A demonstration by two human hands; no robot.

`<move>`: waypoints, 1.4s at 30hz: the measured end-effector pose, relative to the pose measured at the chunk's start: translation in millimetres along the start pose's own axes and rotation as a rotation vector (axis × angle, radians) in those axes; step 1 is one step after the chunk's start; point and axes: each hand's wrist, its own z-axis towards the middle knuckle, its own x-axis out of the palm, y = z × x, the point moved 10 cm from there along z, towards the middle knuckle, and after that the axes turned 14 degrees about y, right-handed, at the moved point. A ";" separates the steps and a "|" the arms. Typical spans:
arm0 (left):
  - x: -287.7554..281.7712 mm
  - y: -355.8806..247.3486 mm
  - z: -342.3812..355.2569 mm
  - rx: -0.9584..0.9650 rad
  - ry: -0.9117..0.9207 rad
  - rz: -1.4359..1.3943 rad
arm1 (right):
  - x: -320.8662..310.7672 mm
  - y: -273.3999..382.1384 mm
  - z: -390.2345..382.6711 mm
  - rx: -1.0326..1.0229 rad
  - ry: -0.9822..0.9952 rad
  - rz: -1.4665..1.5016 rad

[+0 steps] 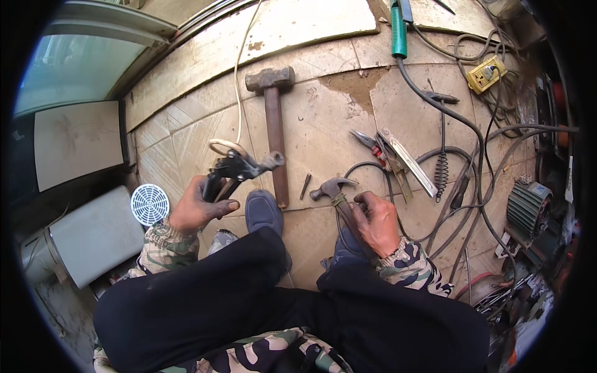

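My left hand grips a black jointed metal part by its lower legs, holding it above the tiled floor. A grey metal end sticks out to its right, near the handle of a long sledgehammer lying on the tiles; the part is slightly blurred. In my right hand is a claw hammer, with fingers closed round the dark handle and its head pointing away from me. Something is wound round the handle just below the head. Between both hands, a small dark metal pin lies on the floor.
Red-handled snips and a spring-handled chipping hammer lie right of centre. Black cables run past a green electrode holder and yellow outlet box. A finned motor stands far right, a round white grate left.
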 end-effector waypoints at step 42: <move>22.8 22.5 0.9 -0.215 0.131 0.185 | -82.2 180.5 38.5 -0.690 0.125 0.107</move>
